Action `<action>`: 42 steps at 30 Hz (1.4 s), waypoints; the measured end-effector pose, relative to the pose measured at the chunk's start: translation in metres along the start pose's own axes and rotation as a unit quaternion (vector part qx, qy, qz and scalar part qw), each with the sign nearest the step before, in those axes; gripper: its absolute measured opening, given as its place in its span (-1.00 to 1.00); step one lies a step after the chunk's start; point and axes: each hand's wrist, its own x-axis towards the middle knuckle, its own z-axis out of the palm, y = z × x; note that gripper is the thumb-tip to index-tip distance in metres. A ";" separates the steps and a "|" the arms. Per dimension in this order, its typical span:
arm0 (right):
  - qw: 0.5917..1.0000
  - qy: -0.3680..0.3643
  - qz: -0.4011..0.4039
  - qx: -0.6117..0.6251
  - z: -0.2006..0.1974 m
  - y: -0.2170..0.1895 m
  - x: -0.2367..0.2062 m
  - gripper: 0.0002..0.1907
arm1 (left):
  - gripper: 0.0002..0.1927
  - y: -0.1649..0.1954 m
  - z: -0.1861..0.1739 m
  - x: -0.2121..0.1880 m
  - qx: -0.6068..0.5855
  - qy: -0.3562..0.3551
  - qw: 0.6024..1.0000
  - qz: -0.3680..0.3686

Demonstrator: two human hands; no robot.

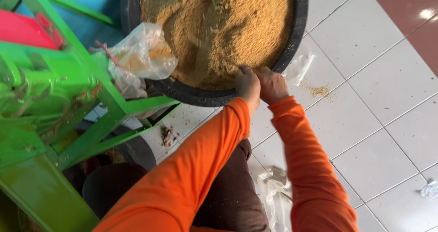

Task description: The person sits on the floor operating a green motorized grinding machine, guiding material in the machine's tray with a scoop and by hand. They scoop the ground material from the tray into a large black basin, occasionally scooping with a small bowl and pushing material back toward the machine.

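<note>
At the near rim of the black basin (292,44), both hands meet side by side, touching. The basin sits on the white tiled floor (365,76), heaped with yellow-brown meal (219,31) that slopes up well above the rim on the far side.

- Left hand (247,83): fingers curled together over the rim's edge, tips at the margin of the meal. Looks like a grip on the rim, though whether anything else is pinched there I cannot tell.
- Right hand (272,85): knuckles up, fingers folded down and bunched against the same stretch of rim. Both orange sleeves run straight from the body to this spot, so the pull or steadying likely acts at one point.
- Clear plastic bag (141,56) draped over the basin's left rim, some meal inside, mouth slack; probably parked there to keep it within reach.
- Small spill of meal (319,91) on the tile just right of the basin.
- Green metal machine frame (77,90) stands left, close against the basin.
- Crumpled plastic (276,195) lies near the knees.
</note>
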 end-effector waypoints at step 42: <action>0.956 0.242 0.109 0.123 -0.030 -0.026 0.038 -0.62 | -0.21 0.051 -0.010 0.027 -0.073 -0.161 0.984 -0.009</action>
